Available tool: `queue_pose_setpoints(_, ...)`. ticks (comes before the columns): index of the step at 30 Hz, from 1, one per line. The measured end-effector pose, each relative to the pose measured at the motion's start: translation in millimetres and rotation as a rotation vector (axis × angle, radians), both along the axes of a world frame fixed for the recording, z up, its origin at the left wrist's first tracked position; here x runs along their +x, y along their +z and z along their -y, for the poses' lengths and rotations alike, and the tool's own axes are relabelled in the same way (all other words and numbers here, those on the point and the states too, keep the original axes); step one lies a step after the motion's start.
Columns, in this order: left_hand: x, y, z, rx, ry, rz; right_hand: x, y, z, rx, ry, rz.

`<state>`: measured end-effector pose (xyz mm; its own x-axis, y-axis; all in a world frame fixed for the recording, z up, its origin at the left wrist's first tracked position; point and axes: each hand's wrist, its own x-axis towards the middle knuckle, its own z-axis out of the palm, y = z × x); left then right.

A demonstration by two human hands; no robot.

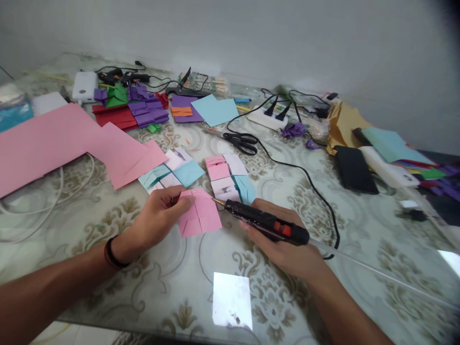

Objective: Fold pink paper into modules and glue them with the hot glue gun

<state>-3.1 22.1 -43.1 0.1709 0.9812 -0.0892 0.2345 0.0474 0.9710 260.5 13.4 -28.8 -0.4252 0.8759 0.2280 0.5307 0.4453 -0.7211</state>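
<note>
My left hand [163,211] pinches the upper left of a folded pink paper square [199,215], thumb on top. Creases and folded flaps show on its face. In my right hand [283,239] lies a black hot glue gun [268,223] with an orange-red switch, a long clear glue stick trailing from its back. The metal nozzle meets or hovers just over the square's upper right edge; I cannot tell which. Just behind are two joined groups of folded pink, white and blue paper squares, one on the left [189,172] and one on the right [219,170].
Large pink sheets [46,143] cover the table's left side. Black scissors [240,141] lie behind the folded groups. A black cord runs from a white power strip [268,117] around to the right. A black phone [355,170] and purple folded papers [147,110] lie farther out.
</note>
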Motion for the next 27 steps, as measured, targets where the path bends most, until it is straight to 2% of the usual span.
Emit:
queue_pose_setpoints(11,-1,2.6,2,0.06,-0.029,-0.097,1,-1.1,1,-0.009,0.0,0.009)
queue_pose_setpoints(20,0,3.1,1,0.048,-0.019,-0.067,1,-0.6,-1,-0.032,-0.022,0.009)
queue_pose_setpoints(24,1,4.2,1,0.044,-0.014,-0.062,12,3.1,-7,-0.115,-0.173,0.06)
queue_pose_setpoints(27,0,4.0,1,0.043,-0.013,-0.072,37,1.1,-21,-0.124,-0.428,0.053)
